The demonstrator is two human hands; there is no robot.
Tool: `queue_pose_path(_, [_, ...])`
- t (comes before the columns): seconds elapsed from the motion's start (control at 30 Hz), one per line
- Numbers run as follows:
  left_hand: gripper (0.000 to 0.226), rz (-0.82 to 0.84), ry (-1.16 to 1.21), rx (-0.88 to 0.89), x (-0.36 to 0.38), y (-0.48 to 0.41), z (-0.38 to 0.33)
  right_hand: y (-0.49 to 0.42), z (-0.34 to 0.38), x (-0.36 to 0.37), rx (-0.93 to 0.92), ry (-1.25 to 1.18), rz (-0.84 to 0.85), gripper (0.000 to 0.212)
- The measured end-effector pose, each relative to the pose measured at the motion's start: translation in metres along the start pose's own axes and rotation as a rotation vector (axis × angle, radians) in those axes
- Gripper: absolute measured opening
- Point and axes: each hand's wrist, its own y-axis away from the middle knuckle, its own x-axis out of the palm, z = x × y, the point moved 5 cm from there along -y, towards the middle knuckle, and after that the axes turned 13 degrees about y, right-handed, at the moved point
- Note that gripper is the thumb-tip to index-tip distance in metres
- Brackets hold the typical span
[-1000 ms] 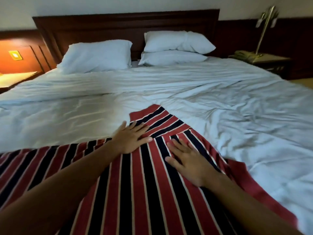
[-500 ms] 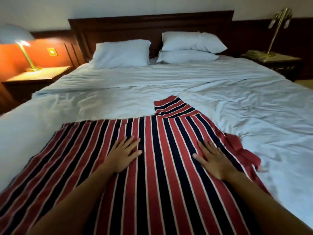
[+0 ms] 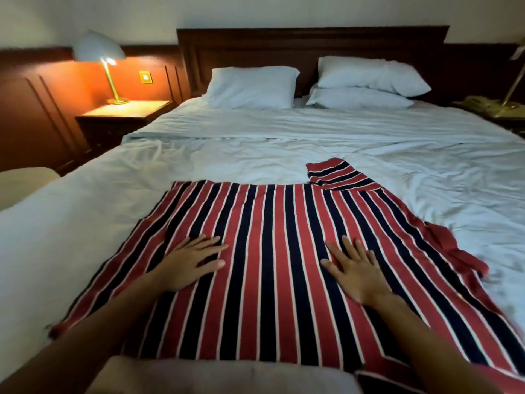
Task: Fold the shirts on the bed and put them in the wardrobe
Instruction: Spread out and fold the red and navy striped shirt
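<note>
A red, navy and white striped shirt (image 3: 272, 237) lies spread flat on the near half of the white bed (image 3: 284, 143). One sleeve (image 3: 335, 173) points toward the pillows, and a red collar part (image 3: 454, 251) bunches at the right edge. My left hand (image 3: 190, 263) rests flat on the shirt's left side, fingers straight and spread. On the shirt's right side my right hand (image 3: 355, 268) lies flat, palm down. Neither hand holds any cloth.
Three white pillows (image 3: 252, 86) lean at the dark wooden headboard (image 3: 284, 46). A lit lamp (image 3: 105, 61) stands on the left nightstand (image 3: 122, 112). A telephone (image 3: 477, 102) sits on the right nightstand. A pale cushion edge (image 3: 199, 376) shows at the bottom.
Both hands have slid back toward me across the shirt and spread further apart. The view has swung left, bringing the lamp and left nightstand into sight.
</note>
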Motion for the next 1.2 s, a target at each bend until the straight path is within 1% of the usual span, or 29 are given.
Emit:
queue_pose_path(0.07, [0.075,0.001,-0.110,-0.124,-0.004,0.027,0.027,0.000,-0.002,0.004,0.016,0.014,0.015,0.088])
queue_pose_path(0.1, [0.080,-0.014,-0.182,-0.231,-0.011,0.040,0.045,0.002,-0.002,0.005,0.017,0.025,0.024,0.093])
queue_pose_path(0.17, [0.080,-0.022,-0.251,-0.497,-0.031,0.057,0.078,0.002,-0.001,0.007,0.031,0.038,0.046,0.098])
queue_pose_path(0.2, [0.080,-0.015,-0.249,-0.605,-0.042,0.061,0.087,0.003,0.000,0.007,0.046,0.041,0.055,0.093])
queue_pose_path(0.27, [0.081,0.027,-0.208,-0.726,-0.056,0.062,0.094,0.004,0.002,0.008,0.076,0.046,0.068,0.079])
queue_pose_path(0.33, [0.096,0.025,-0.071,-0.763,-0.059,0.062,0.093,0.006,0.002,0.011,0.074,0.075,0.079,0.077])
queue_pose_path(0.37, [0.104,-0.013,0.009,-0.767,-0.061,0.065,0.093,0.007,0.002,0.013,0.066,0.090,0.085,0.077])
queue_pose_path(0.4, [0.105,-0.078,0.080,-0.748,-0.063,0.070,0.090,0.008,0.002,0.015,0.062,0.099,0.086,0.077])
queue_pose_path(0.47, [0.095,-0.211,0.241,-0.685,-0.069,0.081,0.087,0.011,0.002,0.017,0.059,0.107,0.084,0.072])
queue_pose_path(0.5, [0.095,-0.226,0.295,-0.640,-0.072,0.085,0.086,0.012,0.002,0.017,0.061,0.104,0.083,0.069])
queue_pose_path(0.57, [0.092,-0.249,0.273,-0.570,-0.077,0.098,0.085,0.014,0.002,0.019,0.063,0.101,0.077,0.065])
queue_pose_path(0.6, [0.085,-0.303,0.261,-0.561,-0.080,0.106,0.087,0.015,0.002,0.019,0.060,0.107,0.077,0.065])
queue_pose_path(0.67, [0.061,-0.478,0.184,-0.549,-0.084,0.127,0.100,0.016,0.002,0.020,0.057,0.114,0.085,0.065])
queue_pose_path(0.73, [0.037,-0.584,0.041,-0.559,-0.087,0.149,0.108,0.019,0.003,0.018,0.063,0.099,0.084,0.064])
queue_pose_path(0.8, [0.032,-0.634,-0.039,-0.528,-0.086,0.158,0.107,0.022,0.005,0.015,0.072,0.088,0.077,0.063])
queue_pose_path(0.87, [0.034,-0.678,-0.009,-0.426,-0.082,0.151,0.088,0.023,0.007,0.012,0.081,0.076,0.067,0.063])
queue_pose_path(0.9, [0.036,-0.672,0.013,-0.353,-0.077,0.145,0.071,0.024,0.007,0.011,0.086,0.070,0.066,0.063])
queue_pose_path(0.93, [0.040,-0.630,0.019,-0.271,-0.070,0.138,0.052,0.025,0.007,0.010,0.091,0.065,0.067,0.063])
queue_pose_path(1.0, [0.053,-0.452,-0.010,-0.125,-0.046,0.122,0.022,0.025,0.009,0.008,0.090,0.065,0.066,0.064])
queue_pose_path(1.03, [0.063,-0.346,-0.028,-0.088,-0.030,0.115,0.014,0.026,0.009,0.007,0.086,0.066,0.070,0.064])
queue_pose_path(1.07, [0.073,-0.264,-0.051,-0.071,-0.016,0.111,0.010,0.027,0.009,0.006,0.083,0.061,0.078,0.064])
queue_pose_path(1.1, [0.079,-0.221,-0.081,-0.071,-0.004,0.109,0.012,0.028,0.009,0.006,0.079,0.056,0.084,0.064])
queue_pose_path(1.13, [0.081,-0.210,-0.096,-0.078,0.004,0.110,0.016,0.029,0.009,0.006,0.074,0.061,0.088,0.064])
queue_pose_path(1.2, [0.078,-0.241,-0.074,-0.078,0.010,0.119,0.028,0.031,0.009,0.007,0.061,0.082,0.087,0.064])
